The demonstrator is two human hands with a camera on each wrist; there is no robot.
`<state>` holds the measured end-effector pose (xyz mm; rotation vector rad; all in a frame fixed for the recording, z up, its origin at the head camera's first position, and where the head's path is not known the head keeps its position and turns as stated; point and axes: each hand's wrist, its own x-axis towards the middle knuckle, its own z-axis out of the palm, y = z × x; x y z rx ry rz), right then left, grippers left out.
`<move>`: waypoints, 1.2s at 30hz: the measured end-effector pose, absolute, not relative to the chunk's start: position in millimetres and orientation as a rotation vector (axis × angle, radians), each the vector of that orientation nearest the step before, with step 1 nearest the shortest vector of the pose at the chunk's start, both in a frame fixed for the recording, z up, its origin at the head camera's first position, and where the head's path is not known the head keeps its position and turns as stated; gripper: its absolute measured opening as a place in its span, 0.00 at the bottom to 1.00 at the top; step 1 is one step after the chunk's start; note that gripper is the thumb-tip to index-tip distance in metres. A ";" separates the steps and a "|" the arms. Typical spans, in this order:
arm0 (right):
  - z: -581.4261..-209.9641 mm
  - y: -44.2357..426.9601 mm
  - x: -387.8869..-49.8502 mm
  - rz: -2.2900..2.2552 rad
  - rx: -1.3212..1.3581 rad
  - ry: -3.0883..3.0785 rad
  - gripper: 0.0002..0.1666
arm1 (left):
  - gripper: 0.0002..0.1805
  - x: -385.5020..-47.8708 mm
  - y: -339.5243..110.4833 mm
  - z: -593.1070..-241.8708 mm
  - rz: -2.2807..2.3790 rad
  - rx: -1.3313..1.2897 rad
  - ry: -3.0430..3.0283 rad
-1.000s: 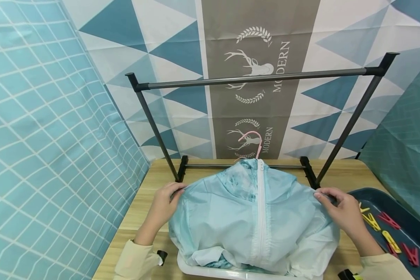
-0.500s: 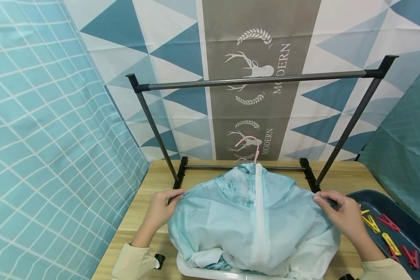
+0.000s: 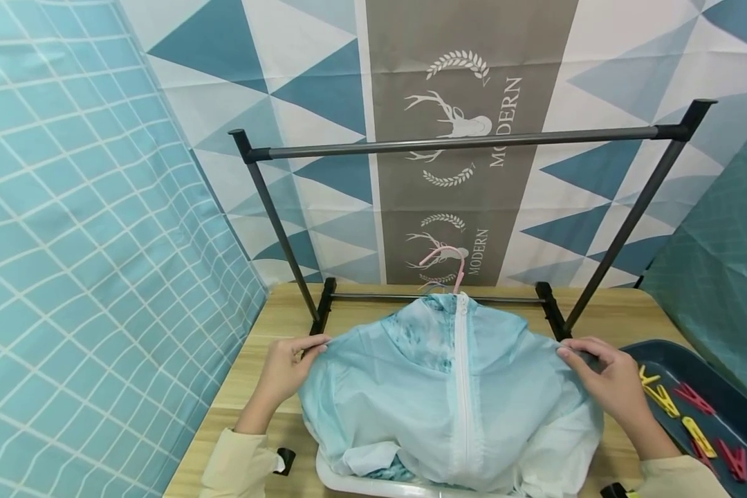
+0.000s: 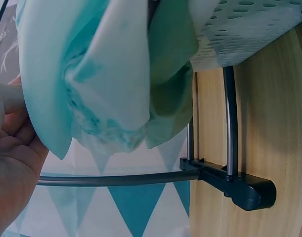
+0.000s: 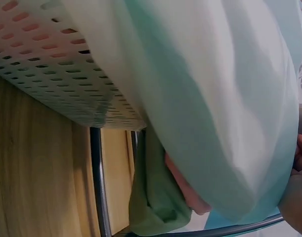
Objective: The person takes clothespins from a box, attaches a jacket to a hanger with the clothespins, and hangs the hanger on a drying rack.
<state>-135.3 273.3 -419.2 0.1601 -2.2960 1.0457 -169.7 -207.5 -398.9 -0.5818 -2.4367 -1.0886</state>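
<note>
A light blue zip-up jacket (image 3: 398,387) with a white zipper is spread over a white perforated basket (image 3: 380,485). Out of its collar rises the hook of a pink hanger (image 3: 459,266); the rest of the hanger is hidden inside. My left hand (image 3: 288,370) pinches the jacket's left shoulder between thumb and fingers, and my right hand (image 3: 613,380) pinches the right shoulder. In the left wrist view the jacket (image 4: 86,64) hangs down beside the left hand (image 4: 15,153). Green cloth (image 5: 158,192) and a bit of pink cloth show beneath the jacket in the right wrist view.
A black garment rack (image 3: 460,142) stands behind the jacket on the wooden table (image 3: 236,394). To the right, a dark blue tray (image 3: 653,346) holds several yellow and red clothespins (image 3: 697,436). Patterned cloth (image 3: 99,242) hangs at the left and back.
The jacket's collar and the hanger hook have dropped slightly, and the hook has tilted a little left. Both hands keep their pinch, the left one sitting slightly lower.
</note>
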 end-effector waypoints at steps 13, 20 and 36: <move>-418.5 278.8 -134.7 0.937 0.169 -2.333 0.06 | 0.10 -170.3 -207.2 -399.5 -1.087 -0.590 -2.444; -414.6 286.0 -132.3 0.933 0.182 -2.373 0.06 | 0.10 -171.2 -207.5 -400.3 -1.080 -0.603 -2.426; -405.9 306.5 -128.5 0.868 0.249 -2.376 0.05 | 0.11 -173.6 -207.3 -401.0 -1.067 -0.648 -2.373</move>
